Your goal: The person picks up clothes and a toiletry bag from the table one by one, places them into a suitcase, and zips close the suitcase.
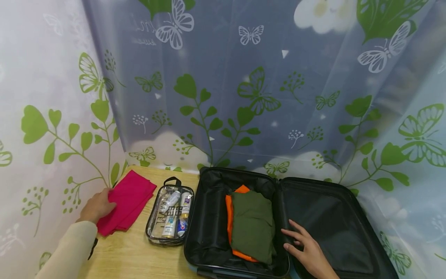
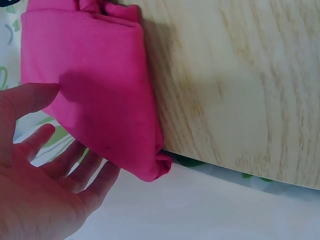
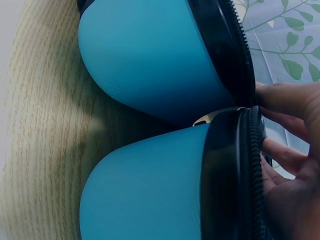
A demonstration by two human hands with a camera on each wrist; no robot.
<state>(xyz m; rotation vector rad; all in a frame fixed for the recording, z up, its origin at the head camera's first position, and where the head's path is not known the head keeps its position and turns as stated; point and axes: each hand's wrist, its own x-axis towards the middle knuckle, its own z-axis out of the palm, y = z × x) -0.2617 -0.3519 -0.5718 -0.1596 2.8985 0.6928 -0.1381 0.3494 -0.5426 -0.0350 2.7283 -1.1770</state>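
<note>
Right hand (image 1: 306, 248) near edge, fingers spread flat on open suitcase (image 1: 348, 193) hinge, beside green folded garment (image 1: 252, 224) over orange one (image 1: 228, 211) | left hand (image 1: 95, 205) far left, fingers relaxed, touching pink folded cloth (image 1: 127, 201) on wooden table (image 1: 132, 255) | clear toiletry pouch (image 1: 169, 215) between cloth and suitcase

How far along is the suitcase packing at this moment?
Done: the green garment and orange garment lie in the suitcase. In hand: the left hand touches the pink cloth; the right hand rests on the suitcase. Left: the toiletry pouch, on the table.
</note>
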